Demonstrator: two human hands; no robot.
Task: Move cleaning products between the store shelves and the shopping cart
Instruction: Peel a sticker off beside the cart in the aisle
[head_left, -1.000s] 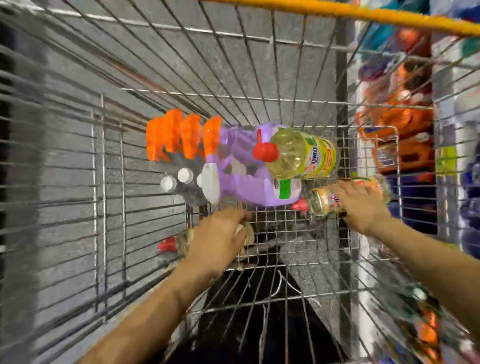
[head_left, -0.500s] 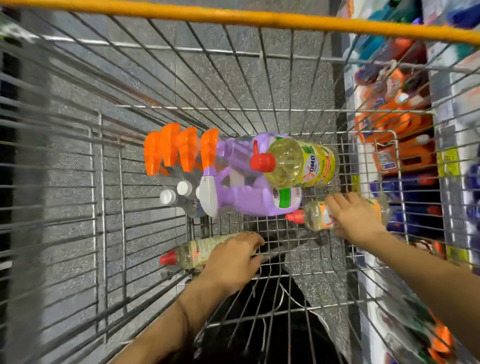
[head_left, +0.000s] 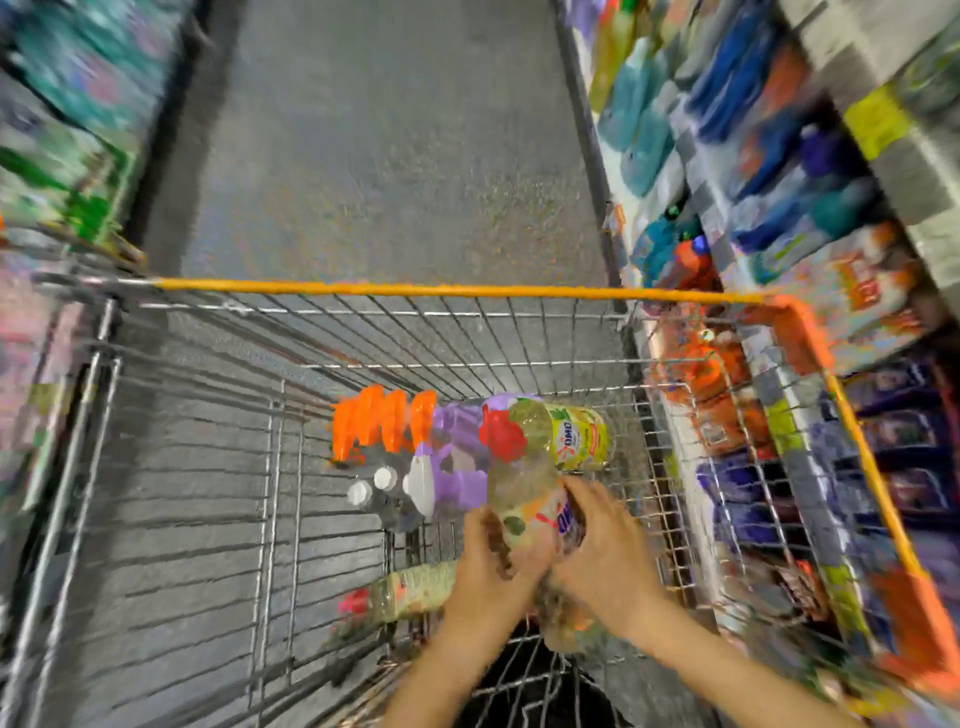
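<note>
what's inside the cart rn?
Orange-trigger sprayers, a purple jug, a yellow bottle at the far end, a red-capped bottle lying nearer. Left hand and right hand grip a labelled bottle, hiding what's beneath.

Just right of the frame's centre, the left hand (head_left: 483, 564) and right hand (head_left: 605, 564) both grip a clear yellowish bottle (head_left: 519, 483), red cap pointing up-frame, inside the wire cart (head_left: 363, 287), where a similar bottle (head_left: 410, 590) lies lower centre and orange-trigger sprayers (head_left: 384, 421) lie mid-frame.
</note>
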